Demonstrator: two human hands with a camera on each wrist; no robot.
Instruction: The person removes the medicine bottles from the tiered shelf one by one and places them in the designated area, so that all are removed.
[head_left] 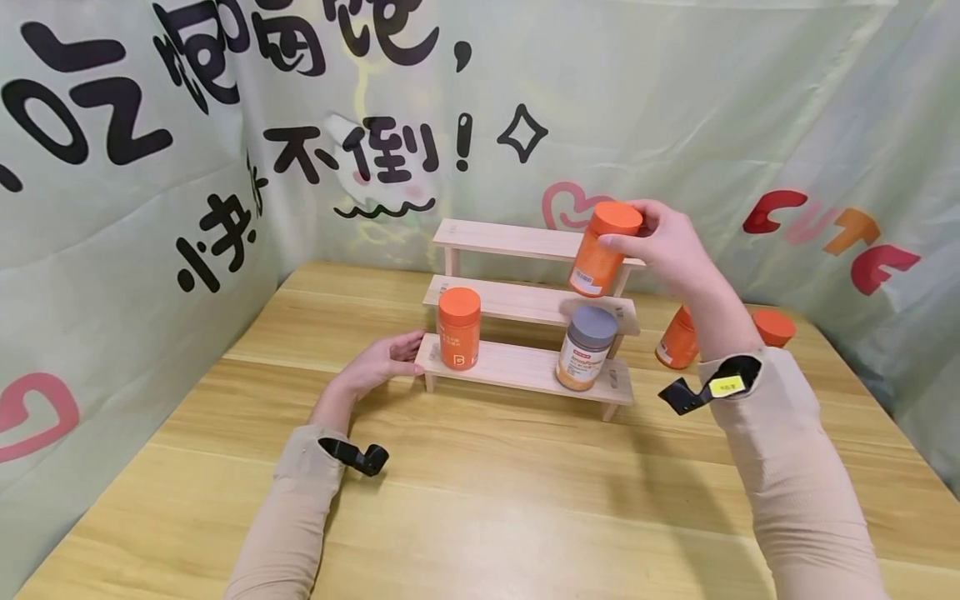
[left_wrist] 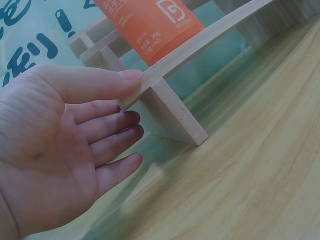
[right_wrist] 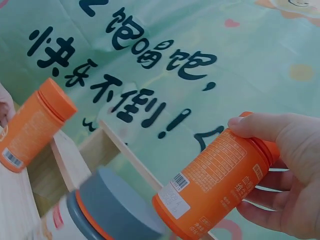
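Note:
My right hand [head_left: 670,244] holds an orange bottle [head_left: 603,250] by its upper part, between thumb and fingers. The bottle is tilted, in front of the top and middle tiers of a wooden three-step rack [head_left: 510,363]. In the right wrist view, a label with a barcode faces the camera on this bottle [right_wrist: 210,182]. At the rack's left end, my left hand [head_left: 382,364] pinches the bottom board's corner, as the left wrist view shows with the thumb over the board [left_wrist: 200,42]. On that tier stand another orange bottle [head_left: 459,333] and a grey-lidded bottle [head_left: 587,350].
Right of the rack, an orange bottle [head_left: 677,340] and an orange lid [head_left: 773,327] show on the wooden table [head_left: 480,508], partly hidden by my right arm. A printed cloth [head_left: 675,108] hangs behind and beside the table.

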